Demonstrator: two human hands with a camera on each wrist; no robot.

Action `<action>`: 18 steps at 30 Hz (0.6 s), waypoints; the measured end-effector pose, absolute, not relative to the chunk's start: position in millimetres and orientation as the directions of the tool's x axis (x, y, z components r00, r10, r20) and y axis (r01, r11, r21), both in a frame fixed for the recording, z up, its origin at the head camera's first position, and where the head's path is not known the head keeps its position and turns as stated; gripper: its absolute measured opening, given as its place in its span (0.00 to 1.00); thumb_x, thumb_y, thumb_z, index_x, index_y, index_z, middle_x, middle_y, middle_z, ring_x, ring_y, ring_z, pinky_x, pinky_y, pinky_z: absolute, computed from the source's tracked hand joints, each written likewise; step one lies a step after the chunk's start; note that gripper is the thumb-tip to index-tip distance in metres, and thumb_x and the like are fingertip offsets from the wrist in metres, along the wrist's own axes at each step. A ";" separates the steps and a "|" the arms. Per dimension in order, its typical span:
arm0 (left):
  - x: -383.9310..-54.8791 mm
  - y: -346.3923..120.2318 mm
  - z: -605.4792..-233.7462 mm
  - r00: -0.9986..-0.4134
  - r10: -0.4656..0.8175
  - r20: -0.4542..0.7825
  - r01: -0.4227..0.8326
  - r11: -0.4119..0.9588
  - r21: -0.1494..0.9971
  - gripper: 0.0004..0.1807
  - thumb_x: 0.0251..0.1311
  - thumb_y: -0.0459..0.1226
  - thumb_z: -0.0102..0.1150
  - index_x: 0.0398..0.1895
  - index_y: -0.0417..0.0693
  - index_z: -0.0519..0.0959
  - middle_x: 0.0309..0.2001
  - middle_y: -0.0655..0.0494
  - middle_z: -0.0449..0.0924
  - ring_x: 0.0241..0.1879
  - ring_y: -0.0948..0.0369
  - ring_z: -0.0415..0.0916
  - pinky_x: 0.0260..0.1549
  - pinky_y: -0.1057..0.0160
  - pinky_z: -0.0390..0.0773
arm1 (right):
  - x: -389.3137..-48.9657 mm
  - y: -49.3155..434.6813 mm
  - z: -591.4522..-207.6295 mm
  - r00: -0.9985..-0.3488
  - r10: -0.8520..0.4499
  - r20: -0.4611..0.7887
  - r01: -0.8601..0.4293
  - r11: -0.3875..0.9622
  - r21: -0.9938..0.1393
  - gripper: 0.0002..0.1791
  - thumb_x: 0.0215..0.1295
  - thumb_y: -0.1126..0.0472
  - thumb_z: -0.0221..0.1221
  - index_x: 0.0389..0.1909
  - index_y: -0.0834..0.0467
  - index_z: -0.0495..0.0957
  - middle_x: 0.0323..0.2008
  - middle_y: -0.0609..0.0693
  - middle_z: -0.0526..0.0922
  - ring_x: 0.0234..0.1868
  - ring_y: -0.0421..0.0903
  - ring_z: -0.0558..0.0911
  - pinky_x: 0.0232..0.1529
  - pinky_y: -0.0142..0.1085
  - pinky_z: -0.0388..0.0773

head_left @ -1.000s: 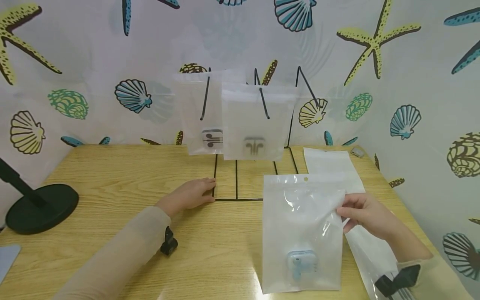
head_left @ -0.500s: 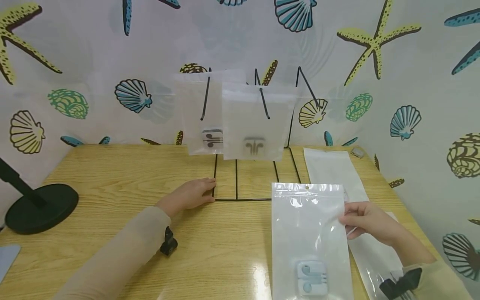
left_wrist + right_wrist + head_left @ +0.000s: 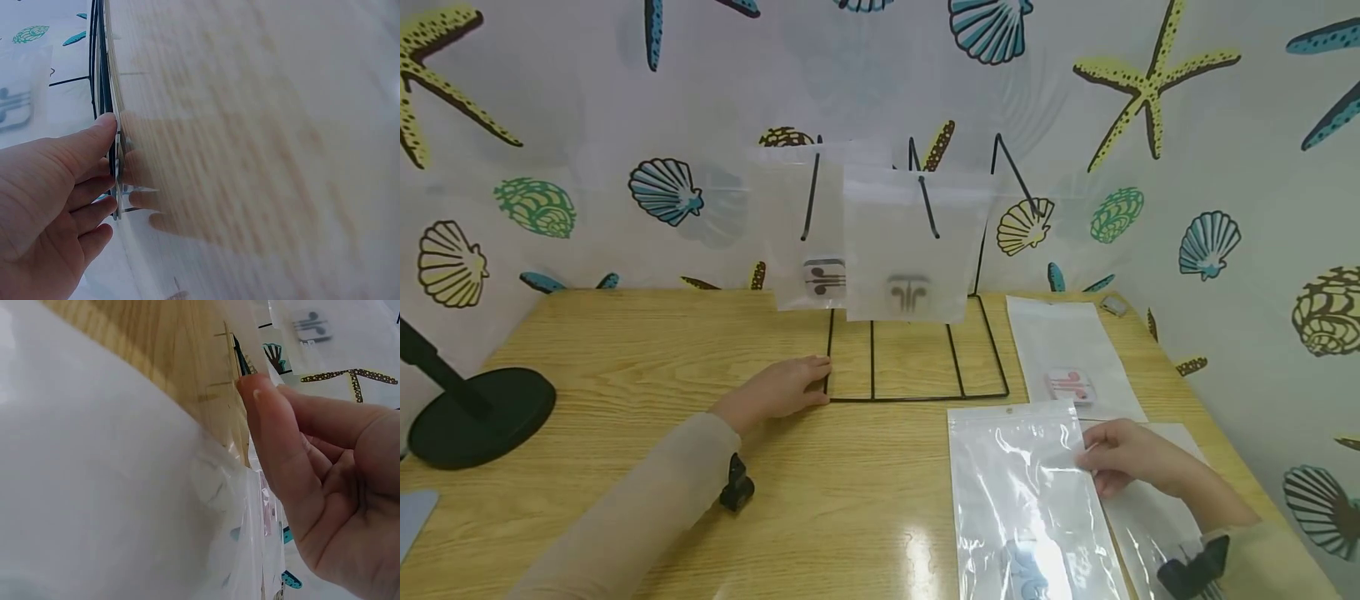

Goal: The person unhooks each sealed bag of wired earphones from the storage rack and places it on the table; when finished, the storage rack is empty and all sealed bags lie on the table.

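My right hand (image 3: 1138, 454) pinches the right edge of a white zip-top bag (image 3: 1022, 442) at the front right. A pale blue earphone case (image 3: 1026, 567) shows through its film under strong glare. Up close in the right wrist view, the bag (image 3: 125, 481) spreads left of the thumb and fingers. My left hand (image 3: 782, 387) rests at the left front corner of a black wire rack (image 3: 917, 400). Its thumb and fingertips touch the rack's wire (image 3: 109, 94), while the fingers stay relaxed. Two bags, a front bag (image 3: 917, 242) and a rear bag (image 3: 797, 225), hang from the rack's hooks.
Right of the rack lies a white bag with a pink earphone case (image 3: 1070, 386). Another flat bag (image 3: 1150, 517) lies partly under my right wrist. A round black stand base (image 3: 482, 417) is at left, and a small grey object (image 3: 1114, 305) sits at the back right.
The right hand has moved down toward me with the zip bag, which now lies lower and flatter. More of the rack base and the pink-case bag show. The left hand has stayed put.
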State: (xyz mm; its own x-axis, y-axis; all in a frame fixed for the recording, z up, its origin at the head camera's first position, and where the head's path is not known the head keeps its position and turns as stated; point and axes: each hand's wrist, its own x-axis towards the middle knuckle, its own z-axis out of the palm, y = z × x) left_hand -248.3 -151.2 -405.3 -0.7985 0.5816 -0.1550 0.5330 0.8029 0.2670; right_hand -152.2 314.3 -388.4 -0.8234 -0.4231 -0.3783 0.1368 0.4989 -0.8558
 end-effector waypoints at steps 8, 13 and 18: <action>-248.4 -152.4 -405.0 -0.795 0.589 -0.146 0.541 0.797 0.269 0.32 0.64 0.43 0.53 0.64 0.31 0.61 0.66 0.39 0.56 0.65 0.45 0.53 0.61 0.48 0.57 | -152.8 314.3 -393.3 -0.806 -0.421 -0.415 0.123 0.567 -0.814 0.08 0.60 0.64 0.59 0.28 0.66 0.74 0.17 0.51 0.77 0.18 0.42 0.77 0.20 0.33 0.78; -249.0 -152.4 -405.8 -0.795 0.588 -0.146 0.541 0.798 0.267 0.32 0.64 0.43 0.53 0.64 0.31 0.61 0.66 0.39 0.57 0.65 0.45 0.53 0.61 0.49 0.57 | -153.8 311.7 -396.3 -0.829 -0.357 -0.430 0.111 0.649 -0.752 0.07 0.57 0.63 0.61 0.30 0.64 0.75 0.15 0.49 0.76 0.15 0.40 0.75 0.17 0.31 0.76; -249.4 -152.1 -406.1 -0.798 0.584 -0.152 0.534 0.801 0.271 0.32 0.64 0.44 0.53 0.65 0.32 0.61 0.66 0.39 0.56 0.65 0.45 0.53 0.61 0.49 0.56 | -153.8 307.6 -394.1 -0.855 -0.291 -0.430 0.093 0.729 -0.678 0.08 0.55 0.61 0.63 0.28 0.60 0.74 0.12 0.47 0.73 0.12 0.39 0.73 0.13 0.30 0.73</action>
